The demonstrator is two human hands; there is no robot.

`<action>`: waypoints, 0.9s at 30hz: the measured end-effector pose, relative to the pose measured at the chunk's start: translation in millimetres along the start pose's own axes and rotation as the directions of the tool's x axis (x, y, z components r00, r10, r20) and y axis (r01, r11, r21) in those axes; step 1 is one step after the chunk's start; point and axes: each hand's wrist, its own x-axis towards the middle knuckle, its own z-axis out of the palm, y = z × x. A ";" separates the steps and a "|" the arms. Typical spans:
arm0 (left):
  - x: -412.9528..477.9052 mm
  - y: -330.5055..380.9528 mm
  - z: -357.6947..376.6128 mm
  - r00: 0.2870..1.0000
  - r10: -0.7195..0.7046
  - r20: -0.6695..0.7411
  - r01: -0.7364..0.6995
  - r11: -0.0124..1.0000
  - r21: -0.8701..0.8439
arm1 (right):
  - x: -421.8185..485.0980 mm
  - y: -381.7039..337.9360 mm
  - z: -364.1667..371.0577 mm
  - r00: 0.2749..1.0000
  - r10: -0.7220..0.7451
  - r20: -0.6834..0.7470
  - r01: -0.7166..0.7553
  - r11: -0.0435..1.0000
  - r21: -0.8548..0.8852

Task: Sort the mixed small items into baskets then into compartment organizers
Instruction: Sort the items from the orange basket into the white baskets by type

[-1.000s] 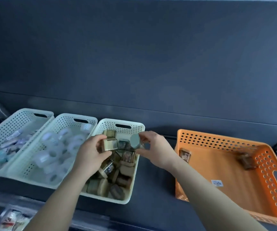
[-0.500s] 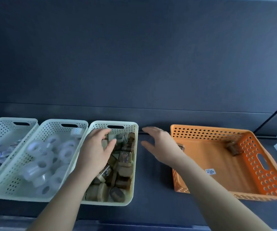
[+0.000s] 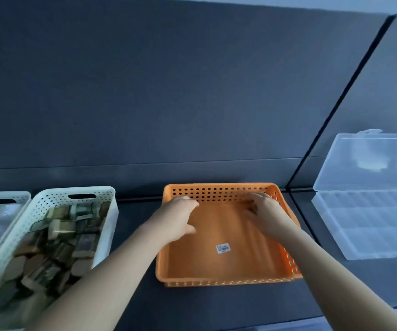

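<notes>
Head view: the orange basket sits on the dark tabletop, and both bare hands are inside it near its far wall. The left hand is at the far-left corner of the orange basket with its fingers curled downward and the thumb pointing toward the middle. Whether it grips anything under the palm I cannot tell. The right hand is at the far-right corner with its fingers stretched toward the perforated wall. It is smeared by motion blur, so I cannot tell its grip either. On the bare floor of the orange basket, nearer the front wall than the hands, lies 1 small white sticker.

Left of the orange basket, apart from it, stands a white perforated basket heaped with small brown and gold items. Further left is a 2nd white basket — only its corner shows, its contents a pale blur.

Right of the orange basket, well apart, lies a clear compartment organizer with its clear lid raised — the compartments look pale and indistinct. Behind the orange basket rises a dark grey wall panel.
</notes>
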 end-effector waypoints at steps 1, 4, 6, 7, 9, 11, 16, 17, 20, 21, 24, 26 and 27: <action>5.8 0.2 4.9 0.999 -0.019 0.032 0.017 0.998 0.060 | 5.0 5.9 3.2 0.999 0.021 0.029 -0.020 1.000 -0.024; 16.6 1.0 12.7 0.996 -0.044 0.078 0.024 0.970 0.243 | 18.7 16.2 12.9 0.998 0.051 0.046 -0.046 0.994 -0.099; 21.3 0.8 13.0 0.994 -0.062 0.094 0.031 0.952 0.305 | 24.4 20.5 16.2 0.998 0.060 0.012 -0.058 0.991 -0.124; 22.6 0.5 12.1 0.992 -0.076 0.105 0.037 0.945 0.326 | 26.0 21.4 16.8 0.998 0.056 0.001 -0.056 0.990 -0.130; 24.2 -0.8 11.7 0.988 -0.098 0.120 0.048 0.931 0.361 | 27.1 22.9 19.1 0.999 0.039 -0.002 -0.039 0.989 -0.141; 24.7 -3.3 13.6 0.990 -0.102 0.095 0.061 0.930 0.362 | 24.5 23.0 20.0 0.999 0.033 0.004 -0.033 0.992 -0.126; 19.6 -2.1 16.5 0.991 -0.123 0.055 0.108 0.969 0.222 | 14.0 18.3 17.0 0.996 -0.042 0.076 0.047 0.997 -0.065; 16.0 0.1 15.0 0.992 -0.125 0.033 0.119 0.983 0.137 | 12.0 15.7 16.1 0.993 -0.075 0.089 0.079 0.996 -0.046; -7.3 6.7 4.6 0.980 -0.164 -0.109 0.139 0.968 -0.208 | 5.4 1.6 14.4 0.983 -0.161 0.087 0.149 0.980 0.133; -19.2 7.4 0.1 0.965 -0.202 -0.168 0.141 0.938 -0.315 | 2.3 -6.6 12.5 0.982 -0.180 0.063 0.164 0.966 0.197; -63.9 -2.1 -10.2 0.875 -0.340 -0.344 0.100 0.824 -0.558 | -9.6 -41.7 5.0 0.975 -0.223 0.008 0.197 0.876 0.440; -96.4 -16.2 -14.4 0.788 -0.456 -0.413 0.064 0.728 -0.683 | -18.2 -70.7 2.7 0.964 -0.265 -0.002 0.217 0.788 0.576; -112.0 -26.9 -15.4 0.740 -0.513 -0.435 0.056 0.692 -0.720 | -21.9 -86.3 3.3 0.957 -0.290 -0.002 0.226 0.743 0.630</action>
